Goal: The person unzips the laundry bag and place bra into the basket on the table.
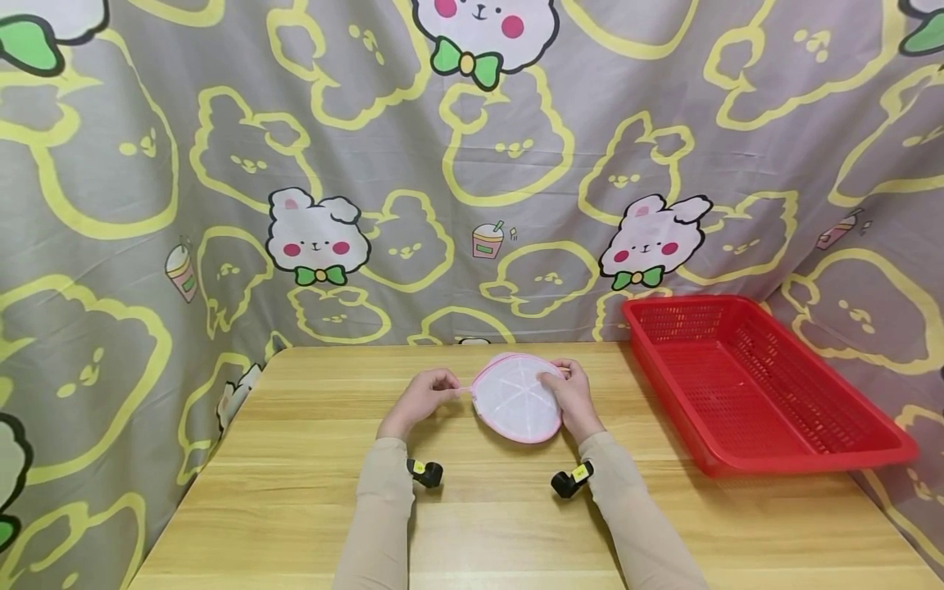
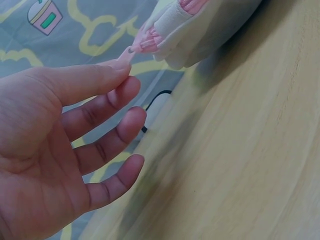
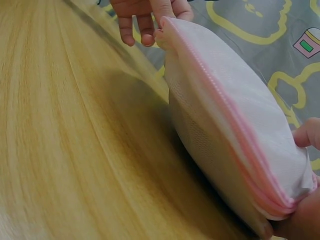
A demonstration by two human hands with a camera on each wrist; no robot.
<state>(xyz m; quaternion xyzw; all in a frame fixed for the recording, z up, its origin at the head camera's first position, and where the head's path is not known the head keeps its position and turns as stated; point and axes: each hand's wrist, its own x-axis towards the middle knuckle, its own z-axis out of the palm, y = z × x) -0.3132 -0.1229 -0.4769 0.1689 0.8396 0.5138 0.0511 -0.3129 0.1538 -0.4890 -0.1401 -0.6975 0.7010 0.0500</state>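
Observation:
A white mesh laundry bag (image 1: 519, 406) with pink edging is held up over the table, in front of the person. The left hand (image 1: 424, 400) pinches its pink zipper pull (image 2: 127, 55) between thumb and index finger, the other fingers loosely bent and apart. At the bag's opposite end, the right hand (image 1: 575, 399) grips the rim, thumb on the white face. A pink zipper (image 3: 220, 90) runs along the bag's edge in the right wrist view and looks closed there. Most of the right hand is out of that view.
A red plastic basket (image 1: 708, 447) with perforated sides stands at the right of the wooden table (image 1: 310, 492). A grey patterned curtain (image 1: 413, 164) hangs behind and at both sides. Small black cameras (image 1: 431, 474) are worn on the wrists.

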